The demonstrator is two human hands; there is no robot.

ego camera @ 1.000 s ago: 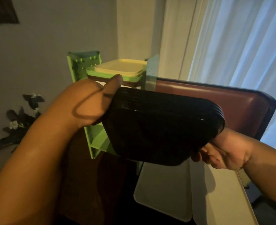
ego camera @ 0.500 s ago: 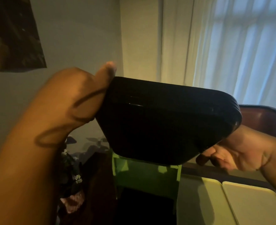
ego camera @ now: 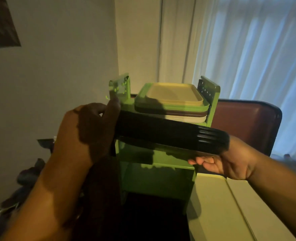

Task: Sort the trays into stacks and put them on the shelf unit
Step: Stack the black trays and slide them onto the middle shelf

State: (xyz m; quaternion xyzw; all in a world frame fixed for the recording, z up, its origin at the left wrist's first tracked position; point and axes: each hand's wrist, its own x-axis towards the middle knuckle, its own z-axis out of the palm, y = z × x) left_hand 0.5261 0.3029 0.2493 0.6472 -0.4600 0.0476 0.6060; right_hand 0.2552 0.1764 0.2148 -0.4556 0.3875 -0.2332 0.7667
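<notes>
While both hands hold a stack of black trays (ego camera: 169, 133) in the air, the stack hangs level in front of the green shelf unit (ego camera: 154, 173), at the height of its upper opening. The left hand (ego camera: 89, 131) is closed around the left end of the stack, with the thumb on top, and the right hand (ego camera: 225, 162) is closed under the right end, with the fingers curled beneath. On the top shelf lies another stack of trays (ego camera: 171, 103), with a cream one on top, then green, brown and white ones. A large maroon tray (ego camera: 246, 126) stands upright just to the right of the unit. Pale flat trays (ego camera: 218, 209) lie at the lower right, beside the foot of the unit. Behind are a plain wall (ego camera: 56, 66) and white curtains (ego camera: 248, 46) with daylight. The room is dim.
</notes>
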